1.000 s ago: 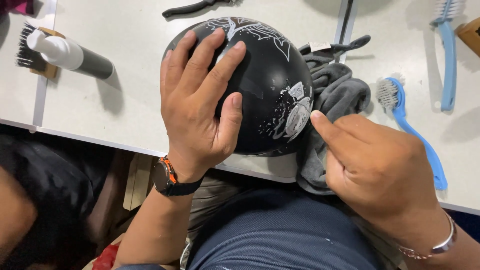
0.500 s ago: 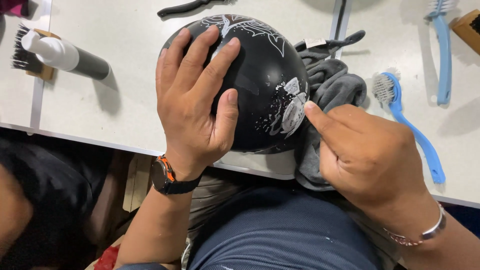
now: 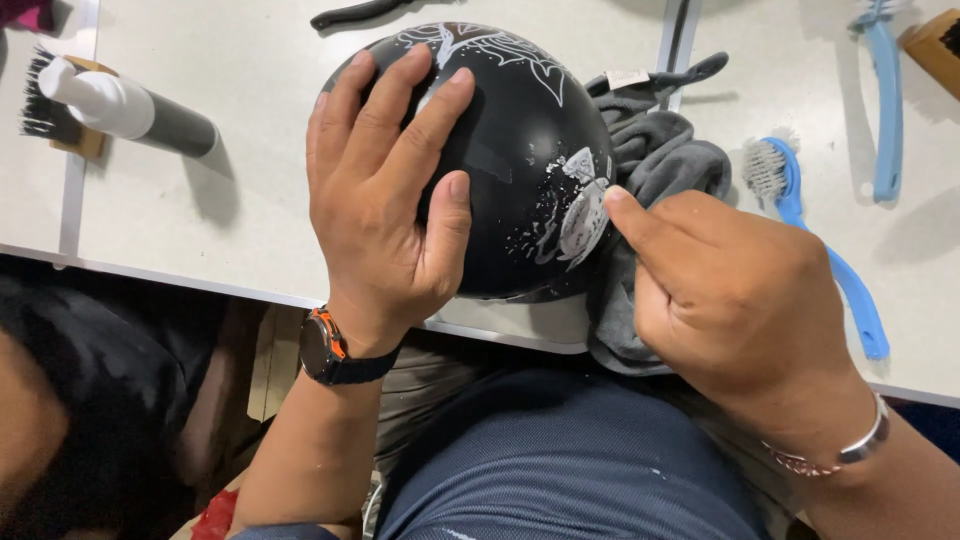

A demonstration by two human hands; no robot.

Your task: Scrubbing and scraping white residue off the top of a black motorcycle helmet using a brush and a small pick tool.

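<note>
My left hand (image 3: 385,215) lies flat, palm pressing the black helmet (image 3: 520,150); my curled right hand (image 3: 735,285) should scrape its sticker (image 3: 583,215) gently.

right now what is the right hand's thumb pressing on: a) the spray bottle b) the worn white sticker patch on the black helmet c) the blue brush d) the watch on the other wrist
b: the right hand has its thumb tip against the scraped white patch on the black helmet, while the left hand lies spread over the shell and the blue brush lies untouched on the table.
</note>
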